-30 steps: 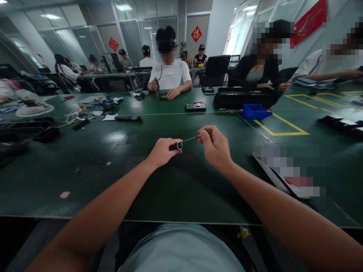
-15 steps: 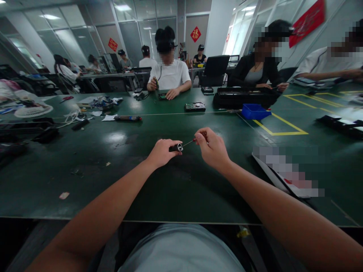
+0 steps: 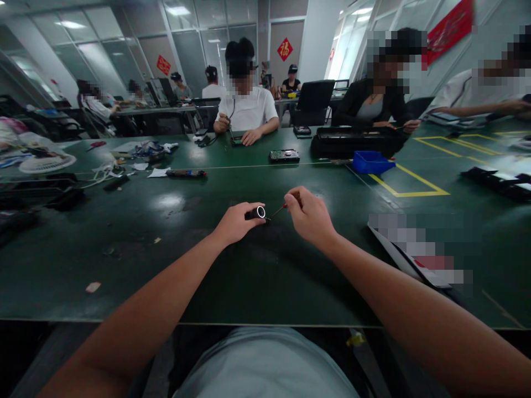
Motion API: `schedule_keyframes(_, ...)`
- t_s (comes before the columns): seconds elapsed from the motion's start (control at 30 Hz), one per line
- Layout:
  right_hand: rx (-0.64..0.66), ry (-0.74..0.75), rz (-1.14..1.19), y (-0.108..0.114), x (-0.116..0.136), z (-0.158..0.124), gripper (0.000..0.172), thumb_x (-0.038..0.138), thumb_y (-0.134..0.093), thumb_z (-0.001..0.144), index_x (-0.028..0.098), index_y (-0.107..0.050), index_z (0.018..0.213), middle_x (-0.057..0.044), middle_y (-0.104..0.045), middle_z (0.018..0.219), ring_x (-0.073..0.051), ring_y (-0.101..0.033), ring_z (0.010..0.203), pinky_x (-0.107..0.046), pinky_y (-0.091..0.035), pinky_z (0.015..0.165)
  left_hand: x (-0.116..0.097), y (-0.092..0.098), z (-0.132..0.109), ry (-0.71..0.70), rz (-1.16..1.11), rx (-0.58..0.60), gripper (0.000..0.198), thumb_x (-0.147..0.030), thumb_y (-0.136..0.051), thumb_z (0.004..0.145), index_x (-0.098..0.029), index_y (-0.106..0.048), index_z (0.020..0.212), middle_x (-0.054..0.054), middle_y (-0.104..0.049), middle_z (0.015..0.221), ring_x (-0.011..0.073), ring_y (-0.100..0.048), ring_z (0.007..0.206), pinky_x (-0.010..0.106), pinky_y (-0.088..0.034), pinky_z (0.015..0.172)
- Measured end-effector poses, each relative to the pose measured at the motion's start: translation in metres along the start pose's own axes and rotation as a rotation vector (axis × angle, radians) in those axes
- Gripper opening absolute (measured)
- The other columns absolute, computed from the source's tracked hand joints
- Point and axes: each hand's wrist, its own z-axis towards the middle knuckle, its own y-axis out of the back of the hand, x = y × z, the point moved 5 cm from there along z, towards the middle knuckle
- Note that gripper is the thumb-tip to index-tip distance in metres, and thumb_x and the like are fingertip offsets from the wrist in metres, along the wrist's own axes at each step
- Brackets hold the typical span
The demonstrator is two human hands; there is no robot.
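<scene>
My left hand (image 3: 235, 222) is closed around a short black cylinder (image 3: 254, 213) whose right end shows a bright ring around a dark opening. The cylinder's kind cannot be made out. My right hand (image 3: 309, 216) pinches a thin screwdriver (image 3: 279, 210) with a red part near the fingers; most of its handle is hidden in the hand. The shaft slants down to the left, and its tip is by a small dark piece (image 3: 267, 220) just below the ringed end, near my left fingertips. Whether tip and piece touch is too small to tell.
On the green table (image 3: 265, 287), a hard drive (image 3: 284, 156) and a blue bin (image 3: 372, 162) lie beyond my hands. A marker-like tool (image 3: 186, 173) is at left. A blurred-out flat item (image 3: 410, 254) lies right of my right arm. A co-worker (image 3: 246, 110) sits opposite.
The screwdriver tip has moved from the cylinder's ringed end to just below it. The opening now shows as a bare bright ring. Both hands have barely moved.
</scene>
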Motion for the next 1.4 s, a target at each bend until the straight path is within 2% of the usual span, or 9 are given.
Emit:
schedule_keyframes(0.2, -0.009, 0.01, 0.015, 0.002, 0.002, 0.0, 0.02, 0.035, -0.045, 0.097, 0.022, -0.058, 0.088, -0.004, -0.067, 0.073, -0.02, -0.061, 0.065, -0.033, -0.041, 0.063, 0.008, 0.001, 0.003, 0.072, -0.314, -0.134, 0.036, -0.035, -0.069, 0.085, -0.021, -0.064, 0.118, 0.008, -0.068, 0.116, 0.0223, -0.063, 0.105, 0.04, -0.048, 0.097)
schedule_keyframes(0.4, -0.021, 0.008, 0.031, 0.003, 0.002, -0.001, 0.022, 0.038, -0.045, 0.097, 0.022, -0.059, 0.089, -0.004, -0.067, 0.073, -0.02, -0.061, 0.066, -0.033, -0.041, 0.063, 0.021, -0.002, 0.007, 0.256, -0.747, -0.195, 0.028, -0.037, -0.047, 0.096, -0.02, -0.053, 0.116, 0.007, -0.064, 0.098, 0.0145, -0.061, 0.075, 0.028, -0.051, 0.064)
schedule_keyframes(0.57, -0.016, 0.011, 0.046, 0.004, 0.004, -0.001, 0.023, 0.037, -0.045, 0.097, 0.021, -0.06, 0.09, -0.004, -0.068, 0.075, -0.02, -0.061, 0.067, -0.033, -0.042, 0.065, 0.008, 0.006, 0.01, 0.216, -0.512, -0.108, 0.031, -0.05, -0.054, 0.091, -0.02, -0.057, 0.098, 0.003, -0.06, 0.081, 0.0126, -0.054, 0.063, 0.025, -0.043, 0.055)
schedule_keyframes(0.67, -0.021, 0.021, 0.041, 0.006, 0.006, -0.001, 0.023, 0.036, -0.045, 0.097, 0.021, -0.06, 0.091, -0.005, -0.068, 0.075, -0.02, -0.061, 0.066, -0.033, -0.042, 0.065, -0.006, 0.007, 0.015, 0.137, -0.232, -0.019, 0.028, -0.045, -0.055, 0.092, -0.02, -0.061, 0.101, 0.005, -0.065, 0.086, 0.0154, -0.059, 0.069, 0.03, -0.046, 0.065)
schedule_keyframes(0.8, -0.032, 0.024, 0.023, 0.007, 0.006, -0.001, 0.023, 0.036, -0.045, 0.097, 0.02, -0.06, 0.092, -0.005, -0.068, 0.076, -0.02, -0.062, 0.067, -0.032, -0.042, 0.065, -0.021, -0.004, 0.021, -0.021, 0.141, 0.165, 0.024, -0.036, -0.056, 0.091, -0.022, -0.067, 0.108, 0.006, -0.07, 0.106, 0.0223, -0.064, 0.095, 0.035, -0.047, 0.082)
schedule_keyframes(0.93, -0.025, 0.031, 0.016, 0.006, 0.006, -0.001, 0.023, 0.035, -0.045, 0.098, 0.019, -0.061, 0.093, -0.005, -0.069, 0.076, -0.019, -0.063, 0.068, -0.031, -0.041, 0.064, -0.02, -0.019, 0.023, -0.025, 0.344, 0.356, 0.038, -0.042, -0.062, 0.088, -0.022, -0.066, 0.12, 0.008, -0.07, 0.109, 0.0244, -0.064, 0.096, 0.034, -0.046, 0.079)
schedule_keyframes(1.13, -0.013, 0.028, 0.017, 0.006, 0.007, -0.001, 0.023, 0.035, -0.046, 0.098, 0.018, -0.061, 0.093, -0.004, -0.068, 0.075, -0.019, -0.062, 0.068, -0.03, -0.04, 0.064, -0.017, -0.025, 0.025, 0.004, 0.245, 0.437, 0.028, -0.04, -0.063, 0.087, -0.021, -0.069, 0.106, 0.006, -0.07, 0.101, 0.022, -0.064, 0.09, 0.031, -0.044, 0.076)
schedule_keyframes(1.27, -0.012, 0.03, 0.032, 0.006, 0.007, -0.001, 0.022, 0.034, -0.046, 0.098, 0.018, -0.061, 0.093, -0.004, -0.068, 0.075, -0.018, -0.062, 0.068, -0.03, -0.039, 0.064, -0.008, -0.007, 0.025, 0.108, -0.002, 0.35, 0.032, -0.042, -0.066, 0.084, -0.019, -0.069, 0.106, 0.007, -0.07, 0.102, 0.0199, -0.064, 0.085, 0.031, -0.045, 0.075)
schedule_keyframes(1.4, -0.02, 0.053, 0.049, 0.007, 0.008, -0.002, 0.023, 0.035, -0.046, 0.098, 0.019, -0.061, 0.093, -0.003, -0.067, 0.076, -0.017, -0.06, 0.066, -0.029, -0.039, 0.063, 0.018, 0.019, 0.016, 0.298, -0.275, 0.269, 0.036, -0.041, -0.069, 0.081, -0.017, -0.07, 0.108, 0.007, -0.069, 0.09, 0.0141, -0.057, 0.066, 0.026, -0.04, 0.058)
